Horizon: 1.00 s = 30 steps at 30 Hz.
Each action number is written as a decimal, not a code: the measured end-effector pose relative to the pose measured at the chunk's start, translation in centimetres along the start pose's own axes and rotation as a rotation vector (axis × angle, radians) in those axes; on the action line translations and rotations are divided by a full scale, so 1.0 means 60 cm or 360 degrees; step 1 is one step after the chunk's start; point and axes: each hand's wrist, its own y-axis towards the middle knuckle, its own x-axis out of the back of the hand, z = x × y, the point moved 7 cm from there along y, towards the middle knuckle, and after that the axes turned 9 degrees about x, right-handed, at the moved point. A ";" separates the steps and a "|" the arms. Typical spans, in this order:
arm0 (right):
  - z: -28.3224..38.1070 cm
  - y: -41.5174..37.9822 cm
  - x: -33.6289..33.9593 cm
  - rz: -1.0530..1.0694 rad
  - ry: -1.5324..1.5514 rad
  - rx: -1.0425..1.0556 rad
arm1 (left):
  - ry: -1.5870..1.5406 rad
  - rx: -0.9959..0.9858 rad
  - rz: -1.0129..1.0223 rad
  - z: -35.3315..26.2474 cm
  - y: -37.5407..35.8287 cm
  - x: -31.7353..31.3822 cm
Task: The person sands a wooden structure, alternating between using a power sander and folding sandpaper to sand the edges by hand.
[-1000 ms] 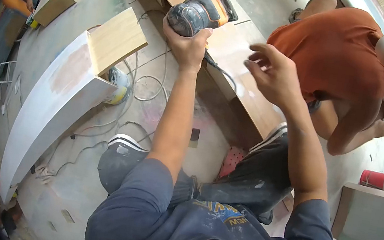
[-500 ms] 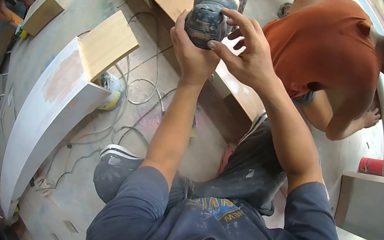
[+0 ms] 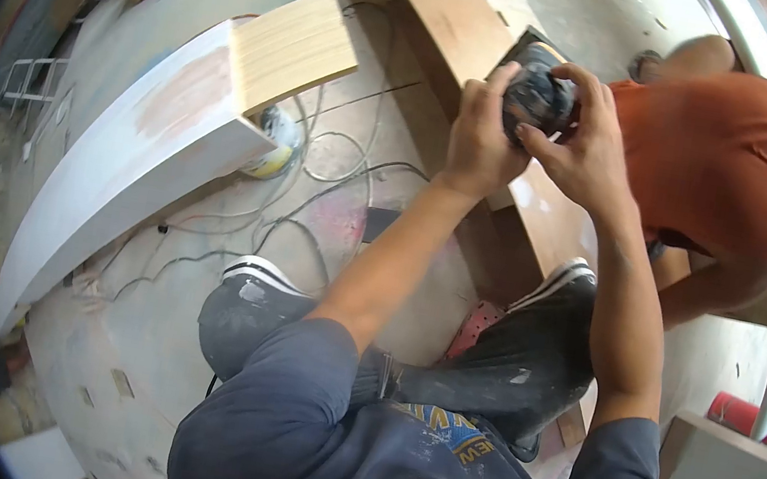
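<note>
A dark, dusty power sander [image 3: 537, 95] is held up between my two hands, above a long wooden board [image 3: 442, 8]. My left hand [image 3: 488, 135] wraps round its left side. On its right side, the fingers and thumb of my right hand [image 3: 588, 137] are curled against the body. The sander is tilted, with its flat pad edge toward the top. Part of the tool is hidden by my fingers.
A curved white piece with a bare wood end [image 3: 294, 47] stands at the left, beside a paint can [image 3: 275, 145]. Hoses and cables [image 3: 301, 216] lie on the floor. A person in an orange shirt [image 3: 712, 158] crouches at the right, near a red can [image 3: 738, 413].
The view has shifted, so the surroundings appear displaced. My hands and the sander are further right in the frame and lower, and the sander is more tilted.
</note>
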 end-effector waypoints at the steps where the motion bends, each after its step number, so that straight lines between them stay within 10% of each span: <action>1: -0.003 0.001 -0.005 0.0042 -0.0037 0.0025 | -0.0009 0.0056 0.0048 0.009 -0.005 -0.001; 13: -0.034 -0.004 -0.017 0.0111 0.0163 -0.0500 | 0.0032 0.0101 0.0085 0.017 -0.018 -0.003; 23: -0.017 -0.008 -0.033 0.0218 -0.0156 -0.0092 | 0.0075 0.0093 0.0094 0.021 -0.021 -0.007; 30: 0.000 -0.023 -0.014 0.0586 0.0238 -0.0286 | -0.1387 0.1805 0.0198 0.147 -0.040 -0.021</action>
